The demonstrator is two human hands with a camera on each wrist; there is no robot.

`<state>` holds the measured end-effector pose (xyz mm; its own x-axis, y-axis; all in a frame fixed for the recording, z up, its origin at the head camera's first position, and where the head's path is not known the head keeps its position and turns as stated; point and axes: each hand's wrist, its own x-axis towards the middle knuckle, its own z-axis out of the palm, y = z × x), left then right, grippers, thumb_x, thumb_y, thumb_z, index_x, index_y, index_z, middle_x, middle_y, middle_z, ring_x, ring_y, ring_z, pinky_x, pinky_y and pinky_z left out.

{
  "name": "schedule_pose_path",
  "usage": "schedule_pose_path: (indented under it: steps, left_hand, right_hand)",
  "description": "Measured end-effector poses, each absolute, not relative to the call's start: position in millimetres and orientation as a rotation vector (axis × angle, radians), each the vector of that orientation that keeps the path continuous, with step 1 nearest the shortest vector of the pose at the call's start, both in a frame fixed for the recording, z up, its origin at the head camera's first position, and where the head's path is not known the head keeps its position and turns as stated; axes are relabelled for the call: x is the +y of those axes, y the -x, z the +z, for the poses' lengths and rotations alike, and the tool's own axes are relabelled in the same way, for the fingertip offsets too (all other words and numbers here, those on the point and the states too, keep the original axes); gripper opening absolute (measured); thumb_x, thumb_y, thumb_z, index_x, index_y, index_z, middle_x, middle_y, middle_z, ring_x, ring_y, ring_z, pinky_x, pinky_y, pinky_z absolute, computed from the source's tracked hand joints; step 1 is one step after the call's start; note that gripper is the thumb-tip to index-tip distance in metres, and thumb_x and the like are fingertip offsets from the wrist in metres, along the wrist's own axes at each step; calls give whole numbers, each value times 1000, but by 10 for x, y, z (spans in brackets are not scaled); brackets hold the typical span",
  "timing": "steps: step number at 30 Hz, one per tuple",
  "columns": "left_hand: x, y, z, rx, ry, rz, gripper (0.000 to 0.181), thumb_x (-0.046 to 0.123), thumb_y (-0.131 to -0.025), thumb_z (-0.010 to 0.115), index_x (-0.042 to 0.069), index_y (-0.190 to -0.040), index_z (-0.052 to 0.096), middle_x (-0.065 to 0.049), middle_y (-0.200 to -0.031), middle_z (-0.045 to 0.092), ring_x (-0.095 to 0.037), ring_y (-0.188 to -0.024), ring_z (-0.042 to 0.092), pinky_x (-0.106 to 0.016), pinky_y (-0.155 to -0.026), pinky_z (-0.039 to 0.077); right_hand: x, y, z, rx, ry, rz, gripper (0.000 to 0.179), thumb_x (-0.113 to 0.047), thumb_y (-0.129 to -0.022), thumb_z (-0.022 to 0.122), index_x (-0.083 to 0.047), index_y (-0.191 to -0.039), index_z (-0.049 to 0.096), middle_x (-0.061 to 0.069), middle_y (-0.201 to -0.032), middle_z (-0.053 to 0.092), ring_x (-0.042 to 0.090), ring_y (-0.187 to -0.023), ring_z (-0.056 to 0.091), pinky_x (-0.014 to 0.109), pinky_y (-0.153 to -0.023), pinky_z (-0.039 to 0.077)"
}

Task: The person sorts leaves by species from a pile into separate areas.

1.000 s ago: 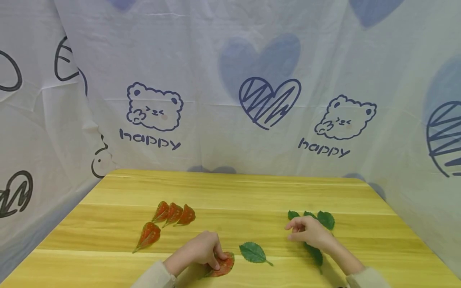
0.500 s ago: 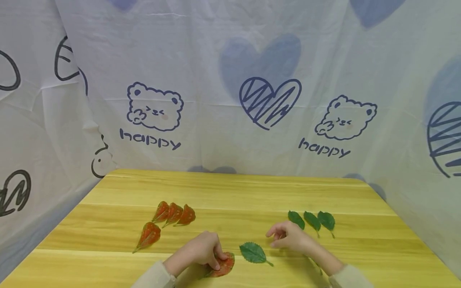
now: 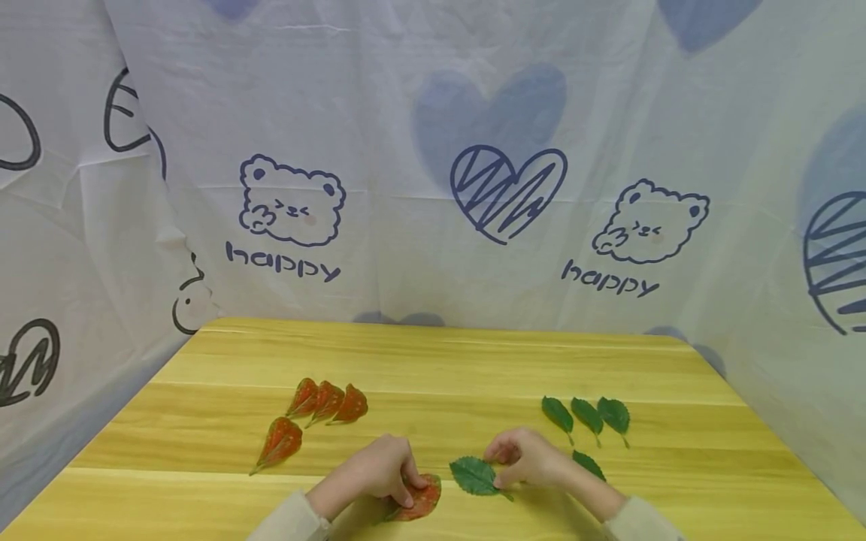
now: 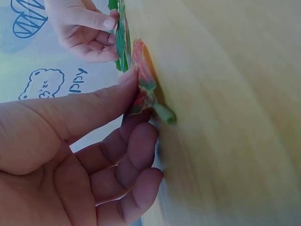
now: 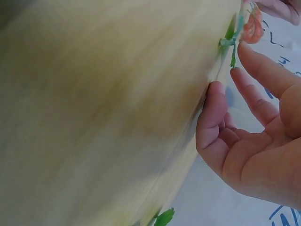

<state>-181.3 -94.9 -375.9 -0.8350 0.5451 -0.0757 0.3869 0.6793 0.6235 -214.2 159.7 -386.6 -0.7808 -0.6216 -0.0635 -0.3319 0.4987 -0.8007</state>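
Note:
My left hand (image 3: 386, 469) pinches a red leaf (image 3: 425, 500) with green edges between thumb and index finger, low over the table. The left wrist view shows the same red leaf (image 4: 143, 66), its green stem sticking out past the fingers. Just to the right, my right hand (image 3: 531, 460) has its thumb and index fingertips at a serrated green leaf (image 3: 472, 476), near the stem end. In the right wrist view a gap shows between the thumb and index fingertips (image 5: 235, 73), with the green leaf (image 5: 233, 54) between them.
Several red leaves (image 3: 280, 443) lie at the left of the yellow wood-grain table (image 3: 433, 361). At the right, three green leaves (image 3: 585, 415) form a row, and another green leaf (image 3: 588, 463) is partly hidden by my right forearm. A printed cloth (image 3: 406, 248) hangs behind.
My right hand has moved left from the green leaves at the right to the single green leaf near the middle. My left hand stays in place with the red leaf.

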Motion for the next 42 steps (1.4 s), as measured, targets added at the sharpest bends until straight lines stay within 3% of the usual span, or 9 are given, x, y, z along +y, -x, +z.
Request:
schedule_pose_path:
  steps: [5,12,18,26,33,42]
  left_hand:
    - [-961,1806,-3762,2633,-757,909,24,0,-59,79,5,-81,73,-9,-80,68,-4,-47,49,-18,-41,44]
    - [-964,1809,-3759,2587,-761,969,23,-1,-60,78,4,-82,73,-11,-78,67,-6,-43,51,-19,-40,43]
    - [-984,1820,-3759,2570,-760,971,22,0,-62,77,3,-84,72,-10,-81,68,-5,-42,49,-17,-40,42]
    - [-1023,1831,-3753,2543,-744,1040,23,-4,-62,75,1,-84,71,-11,-86,67,-7,-51,52,-21,-45,46]
    - [-1132,1856,-3701,2532,-756,1079,22,-9,-64,71,-1,-84,70,-12,-88,67,-10,-62,55,-23,-52,47]
    - [-1297,1886,-3660,2585,-752,1084,15,-10,-67,70,2,-76,71,-4,-78,66,-14,-64,57,-27,-56,48]
  right_hand:
    - [1568,2136,-3877,2397,788,-1135,28,6,-65,71,1,-91,63,4,-84,56,20,-79,48,31,-68,44]
    - [1557,2133,-3877,2393,843,-1092,32,11,-66,69,-2,-93,57,3,-74,43,12,-62,38,20,-55,36]
    - [1553,2139,-3874,2306,871,-1123,36,16,-69,64,-4,-97,57,3,-74,39,8,-54,33,17,-52,33]
    - [1536,2125,-3856,2271,852,-1108,34,22,-69,58,0,-96,63,4,-83,50,11,-61,41,19,-52,37]
    - [1547,2131,-3861,2262,851,-1122,33,21,-70,57,2,-96,63,5,-84,49,14,-65,39,20,-54,35]
    - [1548,2137,-3884,2266,870,-1115,32,19,-71,57,1,-97,63,4,-81,48,13,-65,38,20,-54,34]
